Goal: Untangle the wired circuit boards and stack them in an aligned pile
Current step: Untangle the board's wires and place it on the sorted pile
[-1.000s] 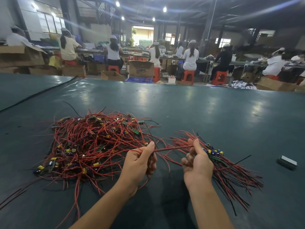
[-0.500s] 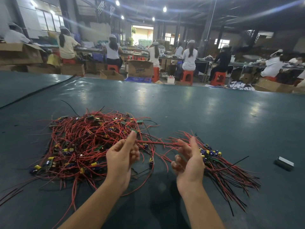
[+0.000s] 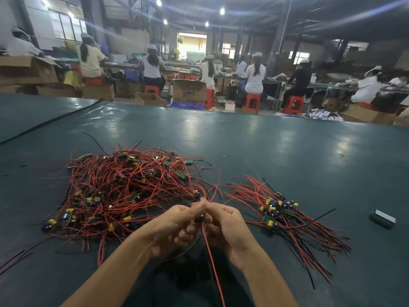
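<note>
A big tangled heap of red and black wires with small circuit boards (image 3: 124, 191) lies on the dark green table at the left. A smaller sorted pile of boards with wires fanned out (image 3: 281, 211) sits at the right. Between them, near the front, my left hand (image 3: 179, 227) and my right hand (image 3: 225, 224) meet, fingers curled, both pinching one small wired board (image 3: 201, 218). Its red wires run up past my fingertips and down toward me. The board itself is mostly hidden by my fingers.
A small grey rectangular block (image 3: 382, 218) lies on the table at the far right. The green table (image 3: 243, 147) stretches far ahead. Beyond its far edge, several people sit on red stools at benches among cardboard boxes.
My hands were apart, stretching a red wire between them over the heap's edge. They have come together in front of me, holding one board pulled free of the heap.
</note>
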### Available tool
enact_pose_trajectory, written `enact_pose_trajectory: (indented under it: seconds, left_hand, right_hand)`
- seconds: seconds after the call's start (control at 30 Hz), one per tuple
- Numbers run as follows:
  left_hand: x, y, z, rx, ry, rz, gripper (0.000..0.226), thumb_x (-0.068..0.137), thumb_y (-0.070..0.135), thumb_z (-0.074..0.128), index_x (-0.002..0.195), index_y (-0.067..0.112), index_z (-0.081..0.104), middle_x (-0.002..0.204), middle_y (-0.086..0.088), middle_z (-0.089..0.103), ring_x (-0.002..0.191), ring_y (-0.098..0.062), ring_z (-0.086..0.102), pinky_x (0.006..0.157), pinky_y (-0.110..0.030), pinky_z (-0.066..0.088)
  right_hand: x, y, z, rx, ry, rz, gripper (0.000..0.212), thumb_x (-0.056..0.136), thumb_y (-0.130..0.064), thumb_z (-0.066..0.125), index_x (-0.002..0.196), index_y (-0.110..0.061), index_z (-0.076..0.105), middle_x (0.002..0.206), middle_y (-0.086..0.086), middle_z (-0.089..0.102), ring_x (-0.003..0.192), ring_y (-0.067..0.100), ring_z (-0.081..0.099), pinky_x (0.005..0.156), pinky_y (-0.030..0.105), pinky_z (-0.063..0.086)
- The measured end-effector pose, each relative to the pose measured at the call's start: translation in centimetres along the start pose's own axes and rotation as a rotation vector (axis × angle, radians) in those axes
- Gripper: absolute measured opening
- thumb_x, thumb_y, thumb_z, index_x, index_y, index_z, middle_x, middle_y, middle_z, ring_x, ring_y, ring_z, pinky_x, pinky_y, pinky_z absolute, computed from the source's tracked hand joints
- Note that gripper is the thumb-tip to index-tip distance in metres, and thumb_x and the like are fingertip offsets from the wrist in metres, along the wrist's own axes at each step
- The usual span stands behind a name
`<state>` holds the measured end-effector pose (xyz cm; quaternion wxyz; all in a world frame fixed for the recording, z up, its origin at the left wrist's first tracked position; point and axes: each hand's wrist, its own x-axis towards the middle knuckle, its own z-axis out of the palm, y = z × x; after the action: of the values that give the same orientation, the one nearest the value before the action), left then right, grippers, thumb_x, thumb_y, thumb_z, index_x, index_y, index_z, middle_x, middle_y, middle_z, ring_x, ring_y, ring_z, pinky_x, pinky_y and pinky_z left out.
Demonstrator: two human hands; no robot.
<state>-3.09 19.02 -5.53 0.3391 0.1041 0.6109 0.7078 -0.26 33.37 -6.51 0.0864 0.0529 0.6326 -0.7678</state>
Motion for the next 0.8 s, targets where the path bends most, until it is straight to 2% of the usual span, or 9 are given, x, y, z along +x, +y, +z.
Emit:
enact_pose_trajectory:
  seconds: [0.03,0.1,0.2,0.27,0.37,0.5,0.6,0.67,0.8]
  left_hand:
    - [0.1,0.0,0.0,0.014,0.022,-0.013,0.044,0.065,0.058,0.065,0.048,0.018,0.065,0.04,0.008,0.039,0.029,0.0,0.032,0.03,-0.011,0.024]
    - [0.3,-0.1,0.0,0.001,0.06,-0.029,0.046,0.061,0.066,0.065,0.054,0.021,0.06,0.042,0.006,0.039,0.03,-0.003,0.033,0.031,-0.012,0.026]
    - [0.8,0.0,0.1,-0.197,0.063,-0.038,0.052,0.071,0.067,0.058,0.055,0.017,0.054,0.044,0.004,0.041,0.031,-0.005,0.037,0.031,-0.014,0.03]
    - [1.2,-0.2,0.7,-0.386,0.088,-0.016,0.042,0.075,0.053,0.058,0.059,0.014,0.058,0.046,0.002,0.046,0.032,-0.007,0.04,0.031,-0.014,0.031]
    - [1.7,-1.7,1.5,-0.219,0.158,0.143,0.025,0.069,0.036,0.074,0.07,0.015,0.06,0.06,-0.005,0.05,0.042,-0.008,0.045,0.038,-0.017,0.035]
    - [1.6,-2.6,2.0,-0.1,0.189,0.343,0.033,0.069,0.05,0.081,0.068,0.02,0.067,0.068,-0.008,0.064,0.06,-0.02,0.061,0.056,-0.026,0.048]
    - [1.8,-2.6,2.4,-0.07,0.362,0.425,0.043,0.068,0.059,0.07,0.088,0.022,0.077,0.09,-0.012,0.076,0.087,-0.027,0.072,0.078,-0.035,0.057]
    - [1.9,-2.5,2.6,-0.1,0.429,0.481,0.048,0.067,0.058,0.068,0.089,0.016,0.078,0.091,-0.016,0.075,0.087,-0.03,0.072,0.078,-0.038,0.058]
    - [1.8,-2.1,2.5,-0.214,0.495,0.428,0.039,0.069,0.049,0.07,0.083,0.014,0.078,0.087,-0.014,0.076,0.079,-0.027,0.074,0.068,-0.035,0.059]
  right_hand:
    - [0.0,0.1,0.0,0.037,0.001,0.002,0.063,0.061,-0.053,0.078,0.096,-0.001,0.071,0.055,-0.006,0.046,0.051,0.011,0.035,0.054,0.026,0.028]
    - [-0.1,0.1,0.1,0.134,-0.009,0.0,0.045,0.065,-0.045,0.079,0.09,-0.007,0.074,0.065,0.002,0.059,0.058,0.016,0.047,0.059,0.03,0.038]
    - [-0.1,-0.1,0.3,0.315,0.071,-0.014,0.028,0.069,-0.032,0.078,0.087,-0.01,0.076,0.084,0.012,0.07,0.07,0.023,0.06,0.065,0.033,0.047]
    - [0.0,-0.3,0.4,0.443,0.15,-0.062,0.023,0.066,-0.03,0.079,0.08,-0.012,0.078,0.076,0.005,0.068,0.059,0.012,0.056,0.053,0.024,0.045]
    - [-0.2,-0.6,0.7,0.511,0.208,-0.132,0.013,0.067,-0.029,0.077,0.069,-0.016,0.078,0.069,0.001,0.069,0.051,0.007,0.053,0.042,0.019,0.04]
    - [-0.5,-0.3,1.5,0.379,0.261,-0.187,0.018,0.068,-0.035,0.078,0.076,-0.018,0.08,0.061,0.003,0.062,0.055,0.016,0.054,0.053,0.028,0.045]
    - [-0.6,-0.1,2.1,0.333,0.27,-0.199,0.017,0.068,-0.035,0.075,0.076,-0.021,0.081,0.077,0.004,0.074,0.069,0.018,0.066,0.062,0.029,0.055]
    - [-0.7,0.1,2.4,0.306,0.249,-0.189,0.02,0.066,-0.035,0.074,0.077,-0.021,0.081,0.08,0.005,0.077,0.067,0.013,0.07,0.059,0.026,0.058]
    - [-0.6,0.2,2.4,0.364,0.218,-0.152,0.028,0.065,-0.025,0.077,0.089,-0.01,0.08,0.095,0.017,0.076,0.082,0.028,0.073,0.069,0.035,0.061]
